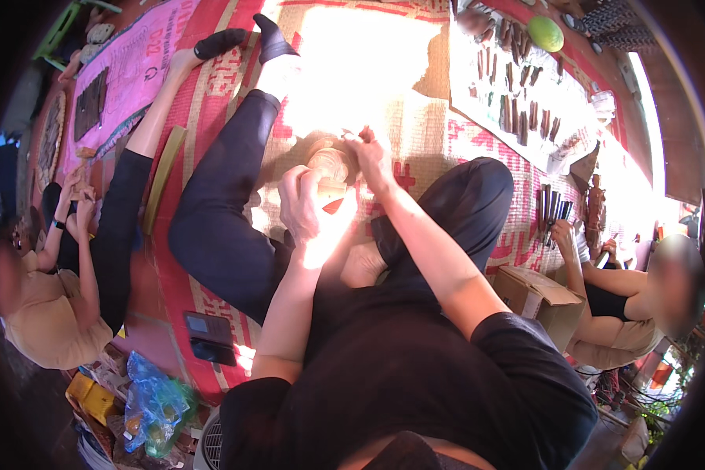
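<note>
Between my bent legs sits a rounded, tan, wood-coloured piece [328, 166] with a paler, curved upper surface. Strong sunlight washes out its detail, so its exact kind cannot be made out. My left hand [305, 205] is curled round its near left side and grips it. At its far right edge, my right hand [370, 159] has its fingers pinched together. Something small and pale may be between those fingertips, but glare hides what it is.
A red-patterned woven mat [415, 164] lies under me. A phone [210, 338] rests by my left thigh; a cardboard box [539, 301] stands to the right. Dark wooden pieces [521, 117] and a green fruit [546, 34] lie at far right. People sit on both sides.
</note>
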Tool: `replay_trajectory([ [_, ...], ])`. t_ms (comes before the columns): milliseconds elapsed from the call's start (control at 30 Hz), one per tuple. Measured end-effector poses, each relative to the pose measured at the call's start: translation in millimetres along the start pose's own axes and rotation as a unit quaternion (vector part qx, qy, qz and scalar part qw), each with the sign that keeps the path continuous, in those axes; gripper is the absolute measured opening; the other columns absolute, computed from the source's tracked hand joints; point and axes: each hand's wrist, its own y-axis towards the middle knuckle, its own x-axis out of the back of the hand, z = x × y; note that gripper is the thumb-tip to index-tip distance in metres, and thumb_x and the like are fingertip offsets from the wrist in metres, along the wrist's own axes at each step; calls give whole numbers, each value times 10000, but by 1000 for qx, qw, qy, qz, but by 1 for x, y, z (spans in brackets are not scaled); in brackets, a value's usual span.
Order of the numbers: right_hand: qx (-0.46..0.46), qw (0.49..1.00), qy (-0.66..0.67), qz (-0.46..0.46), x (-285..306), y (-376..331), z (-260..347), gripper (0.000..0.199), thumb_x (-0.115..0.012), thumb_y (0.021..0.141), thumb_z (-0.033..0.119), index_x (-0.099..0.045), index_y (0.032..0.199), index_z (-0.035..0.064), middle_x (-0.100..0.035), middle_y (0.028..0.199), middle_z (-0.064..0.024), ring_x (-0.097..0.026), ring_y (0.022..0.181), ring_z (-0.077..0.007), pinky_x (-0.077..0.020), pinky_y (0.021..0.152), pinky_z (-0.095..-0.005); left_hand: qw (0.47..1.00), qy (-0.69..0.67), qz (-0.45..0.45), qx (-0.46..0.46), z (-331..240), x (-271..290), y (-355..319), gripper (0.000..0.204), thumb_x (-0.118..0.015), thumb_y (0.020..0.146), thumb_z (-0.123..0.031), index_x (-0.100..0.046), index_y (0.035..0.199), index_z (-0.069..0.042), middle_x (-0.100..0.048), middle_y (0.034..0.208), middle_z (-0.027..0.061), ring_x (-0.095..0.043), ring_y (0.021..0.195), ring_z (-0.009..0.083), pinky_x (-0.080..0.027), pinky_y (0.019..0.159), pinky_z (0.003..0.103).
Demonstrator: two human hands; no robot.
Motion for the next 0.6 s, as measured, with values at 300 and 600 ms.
replay_trajectory([
  [300,1,999,44,-26,0,33,-16,129,-687,844,72,-575,871,13,-624,827,-50,-584,707,-144,-489,648,-299,1000,-1,6,-12,0,2,4,477,-809,615,-160,-560,1013,-82,-511,1053,122,-540,971,323,-481,784,436],
  [600,97,978,-171,-70,-33,27,-48,195,-633,875,190,-619,998,39,-621,813,-148,-621,738,-250,-521,661,-379,999,-26,12,-46,-3,-1,10,452,-781,682,-122,-560,1064,-24,-522,1052,167,-527,988,363,-444,873,464],
])
